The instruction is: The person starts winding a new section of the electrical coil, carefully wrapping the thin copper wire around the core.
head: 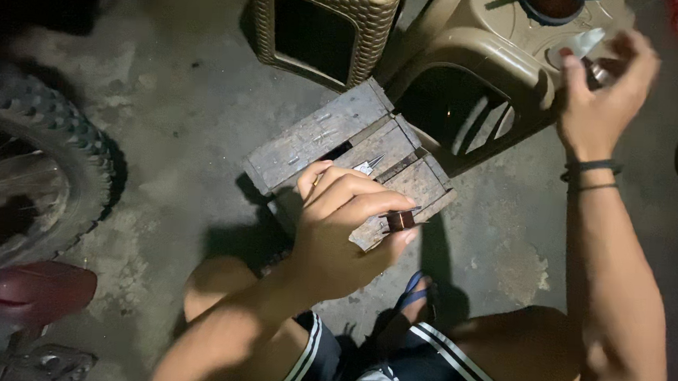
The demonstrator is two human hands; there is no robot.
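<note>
My left hand [345, 226] hovers over a low wooden crate [319, 134] and pinches a small dark cylindrical part [401, 220] between thumb and fingers. A pair of metal pliers [368, 166] lies on the crate just beyond my fingers. My right hand [600, 97] is raised at the upper right over a tan plastic stool [473, 53], its fingers closed around a small shiny object [597, 71] that I cannot identify. Two dark bands circle my right wrist.
A knobby motorcycle tyre [52, 134] and a red fender [31, 289] fill the left side. A woven tan stool [325, 25] stands at the top centre. My bare knees and dark shorts [391, 370] are at the bottom, on a concrete floor [172, 102].
</note>
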